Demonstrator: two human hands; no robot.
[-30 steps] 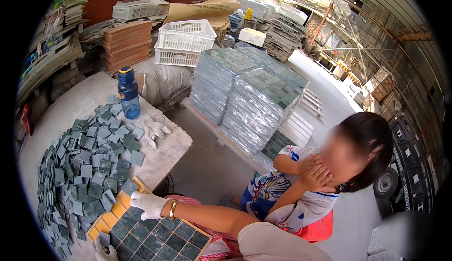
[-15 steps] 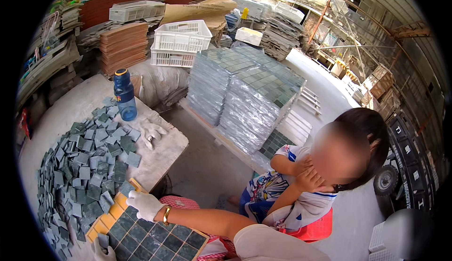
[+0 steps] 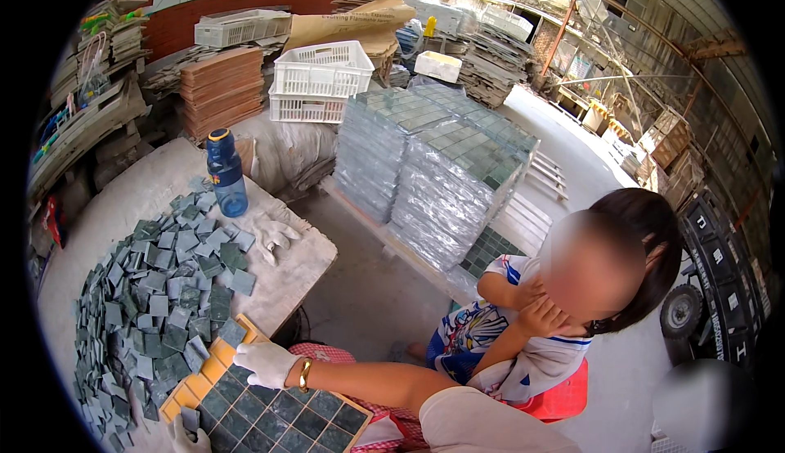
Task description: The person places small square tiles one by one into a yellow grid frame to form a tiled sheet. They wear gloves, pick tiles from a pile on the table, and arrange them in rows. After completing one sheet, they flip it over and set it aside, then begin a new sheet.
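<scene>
White-gloved left hand (image 3: 188, 441): pinching square grey-green stone tile (image 3: 190, 419). White-gloved right hand (image 3: 266, 364), apart: over yellow wooden tray (image 3: 199, 384), grip unclear. I log tray contents unchanged.

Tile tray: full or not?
Part-filled: green tiles fill much of the tray, but bare yellow slots show along its edge beside the loose tiles.

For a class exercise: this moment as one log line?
left hand: at tile | right hand: over tiled tray | bottle: upright on table

Head fisheye, left of pair: looks obliquely down and ahead; tile tray (image 3: 199, 384) near left, wrapped stacks (image 3: 441, 208) far.
</scene>
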